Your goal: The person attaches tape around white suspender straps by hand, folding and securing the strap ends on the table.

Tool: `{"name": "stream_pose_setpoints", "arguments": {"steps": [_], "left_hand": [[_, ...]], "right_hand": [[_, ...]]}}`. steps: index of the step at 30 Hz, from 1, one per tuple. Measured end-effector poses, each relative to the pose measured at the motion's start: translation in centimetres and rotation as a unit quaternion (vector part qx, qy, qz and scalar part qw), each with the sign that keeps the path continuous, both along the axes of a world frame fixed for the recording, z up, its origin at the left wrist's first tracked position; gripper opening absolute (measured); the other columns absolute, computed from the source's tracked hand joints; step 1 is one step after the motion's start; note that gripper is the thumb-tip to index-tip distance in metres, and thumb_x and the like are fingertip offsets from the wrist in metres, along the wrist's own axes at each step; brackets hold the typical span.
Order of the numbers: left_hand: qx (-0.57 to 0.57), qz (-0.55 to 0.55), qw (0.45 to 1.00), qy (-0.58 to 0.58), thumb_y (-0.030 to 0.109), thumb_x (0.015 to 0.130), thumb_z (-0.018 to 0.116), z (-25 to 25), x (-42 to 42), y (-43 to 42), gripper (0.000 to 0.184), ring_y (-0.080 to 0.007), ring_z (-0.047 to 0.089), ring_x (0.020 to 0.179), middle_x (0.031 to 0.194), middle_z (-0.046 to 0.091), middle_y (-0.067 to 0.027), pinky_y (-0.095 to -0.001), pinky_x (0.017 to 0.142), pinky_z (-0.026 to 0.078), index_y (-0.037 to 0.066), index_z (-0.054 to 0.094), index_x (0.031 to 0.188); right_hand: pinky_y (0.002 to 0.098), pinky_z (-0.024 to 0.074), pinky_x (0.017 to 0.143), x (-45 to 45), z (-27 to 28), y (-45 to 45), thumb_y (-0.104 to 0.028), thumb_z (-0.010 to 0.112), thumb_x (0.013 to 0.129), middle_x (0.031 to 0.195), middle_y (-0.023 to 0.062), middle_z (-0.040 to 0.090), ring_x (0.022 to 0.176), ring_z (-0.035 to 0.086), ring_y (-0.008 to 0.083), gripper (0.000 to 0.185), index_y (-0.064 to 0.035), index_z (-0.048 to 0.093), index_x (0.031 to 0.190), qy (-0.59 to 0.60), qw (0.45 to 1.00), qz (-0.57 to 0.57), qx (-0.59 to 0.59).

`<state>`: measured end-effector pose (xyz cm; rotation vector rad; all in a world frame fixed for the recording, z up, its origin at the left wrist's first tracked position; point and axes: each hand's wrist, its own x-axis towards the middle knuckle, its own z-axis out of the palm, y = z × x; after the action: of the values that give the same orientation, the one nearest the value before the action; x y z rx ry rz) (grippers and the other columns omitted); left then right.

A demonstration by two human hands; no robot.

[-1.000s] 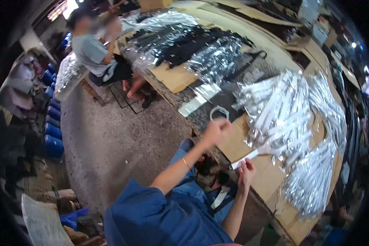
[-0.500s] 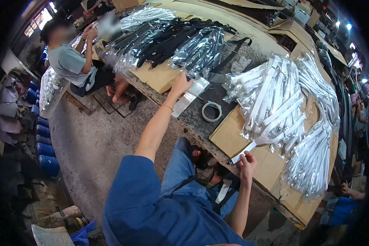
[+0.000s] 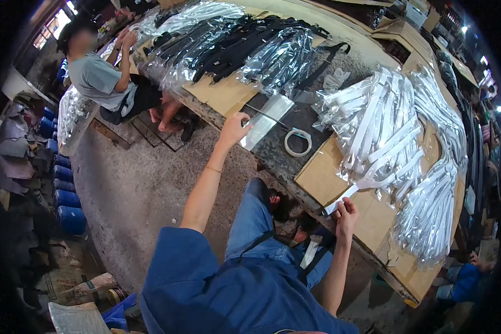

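Observation:
My left hand [image 3: 235, 131] has its fingers curled at the near-left edge of a stack of clear plastic sleeves [image 3: 270, 119], and its fingertips appear to pinch the edge of a sleeve. A thin dark rod [image 3: 257, 112] crosses the stack. With thumb and fingers closed, my right hand [image 3: 347, 216] grips a white strap [image 3: 342, 199] close to its dark-tipped end, over the cardboard at the table edge. The strap runs back towards a pile of plastic-wrapped white straps [image 3: 373, 131]. Between my hands lies a roll of tape [image 3: 298, 143].
Black straps [image 3: 234, 53] and bagged dark straps [image 3: 281, 61] cover the far left of the table. More wrapped white straps [image 3: 426, 217] lie to the right. A person [image 3: 97, 78] sits beyond the table's left end. Blue drums [image 3: 69, 220] line the floor at left.
My left hand has drawn back from the sleeves towards their near edge, its fingers now more curled. My right hand keeps the white strap. The whole view has shifted slightly.

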<state>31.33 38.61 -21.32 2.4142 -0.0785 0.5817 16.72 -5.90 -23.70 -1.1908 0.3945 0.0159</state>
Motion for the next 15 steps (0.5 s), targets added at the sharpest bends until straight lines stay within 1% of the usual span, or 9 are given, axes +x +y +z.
{"name": "stream_pose_setpoints", "arguments": {"steps": [1,3,4,6,7,9,13,15], "left_hand": [[0.002,-0.003,1.0,0.001,0.018,0.073,0.07,0.1,-0.5,0.0,0.027,-0.0311,0.063,0.088,0.087,0.066,-0.0168,-0.0385,0.077,0.05,0.0,0.065,0.092],[0.001,0.073,0.988,0.137,0.021,0.068,0.074,0.5,-1.2,0.4,0.033,-0.0318,0.063,0.09,0.09,0.066,-0.0172,-0.0396,0.079,0.05,0.0,0.066,0.093],[0.004,0.07,0.988,0.139,0.021,0.068,0.074,0.1,-1.3,0.8,0.033,-0.0318,0.063,0.09,0.09,0.066,-0.0172,-0.0396,0.079,0.05,0.0,0.066,0.093],[-0.095,0.073,0.965,0.233,0.025,0.062,0.076,-0.6,-1.2,1.7,0.038,-0.0331,0.062,0.093,0.093,0.065,-0.0184,-0.0407,0.081,0.05,0.001,0.067,0.09],[-0.093,0.071,0.965,0.234,0.025,0.062,0.076,-0.5,-1.2,1.6,0.038,-0.0331,0.062,0.093,0.093,0.065,-0.0184,-0.0407,0.081,0.05,0.001,0.067,0.09],[-0.019,0.128,0.97,0.205,0.022,0.059,0.078,-0.5,-1.4,1.3,0.038,-0.033,0.064,0.091,0.091,0.067,-0.0186,-0.0397,0.08,0.051,0.001,0.068,0.089],[-0.01,0.157,0.972,0.175,0.021,0.057,0.079,-1.1,-1.9,1.2,0.035,-0.0338,0.066,0.087,0.087,0.068,-0.0187,-0.0392,0.077,0.052,0.0,0.068,0.083],[-0.037,0.15,0.968,0.198,0.022,0.056,0.08,-1.3,-1.9,1.6,0.035,-0.0345,0.067,0.083,0.084,0.069,-0.0186,-0.0392,0.075,0.053,0.001,0.069,0.081]], "right_hand": [[0.0209,0.0427,0.057,0.0,-0.2,0.0,-0.002,0.065,0.087,0.09,0.0039,0.06,0.076,0.057,0.0098,0.019,0.0007,0.058,0.105,0.001,1.0,-0.003,0.002],[0.0209,0.0432,0.058,0.0,-0.5,-0.1,-0.002,0.065,0.087,0.091,0.0039,0.06,0.077,0.057,0.0097,0.02,0.0008,0.058,0.106,-0.01,1.0,-0.001,0.003],[0.0211,0.0445,0.059,0.0,-0.3,0.1,-0.001,0.064,0.086,0.092,0.004,0.06,0.077,0.058,0.0098,0.021,0.0009,0.057,0.107,0.0,1.0,-0.01,0.001],[0.0213,0.0449,0.06,-0.1,-0.9,-0.2,-0.001,0.064,0.086,0.093,0.0041,0.06,0.077,0.058,0.0098,0.022,0.0011,0.057,0.107,-0.009,1.0,-0.004,-0.002],[0.0214,0.0453,0.06,0.0,-0.8,-0.1,-0.001,0.064,0.086,0.093,0.0042,0.06,0.078,0.058,0.0099,0.022,0.0012,0.057,0.107,-0.019,1.0,0.005,-0.008],[0.0212,0.0446,0.06,0.0,-0.8,0.1,-0.001,0.065,0.086,0.093,0.0041,0.06,0.078,0.057,0.0099,0.023,0.0011,0.057,0.108,-0.014,1.0,-0.005,-0.008],[0.0206,0.0431,0.059,-0.1,-1.1,-0.2,0.0,0.065,0.085,0.092,0.0038,0.06,0.077,0.056,0.0096,0.024,0.0008,0.057,0.108,-0.013,1.0,-0.005,-0.016],[0.0206,0.0427,0.059,0.0,-1.9,-0.4,0.0,0.065,0.085,0.092,0.0035,0.059,0.076,0.056,0.0089,0.024,0.0008,0.058,0.108,-0.027,0.999,0.004,-0.019]]}}
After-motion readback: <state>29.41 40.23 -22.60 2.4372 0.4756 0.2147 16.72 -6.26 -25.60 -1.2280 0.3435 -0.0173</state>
